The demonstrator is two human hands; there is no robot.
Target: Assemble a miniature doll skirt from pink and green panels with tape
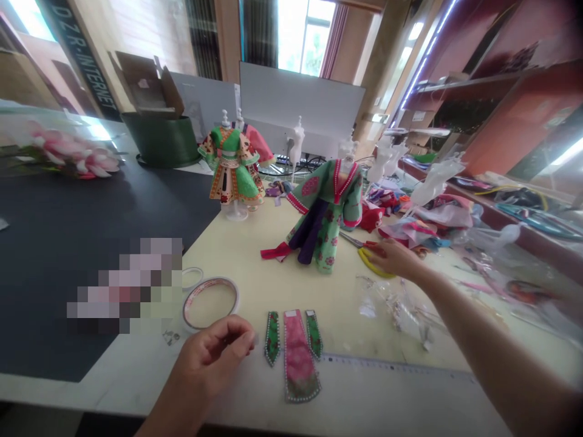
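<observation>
a pixelated patch (130,285) hides something at left. the left hand (216,352) has its fingers pinched almost together on a small pale scrap (255,340), too blurred to name, beside the pink strip (299,358) on the desk (401,403). the right hand (394,258) curls its fingers closed around the scissors (370,265), partly covering the handles; the blades point toward the green dress (333,230).

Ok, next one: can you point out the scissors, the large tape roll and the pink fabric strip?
Scissors (369,264): head view, on the yellow handle.
Large tape roll (237,297): head view, on the right side of its ring.
Pink fabric strip (299,355): head view, on the middle of its length.
</observation>
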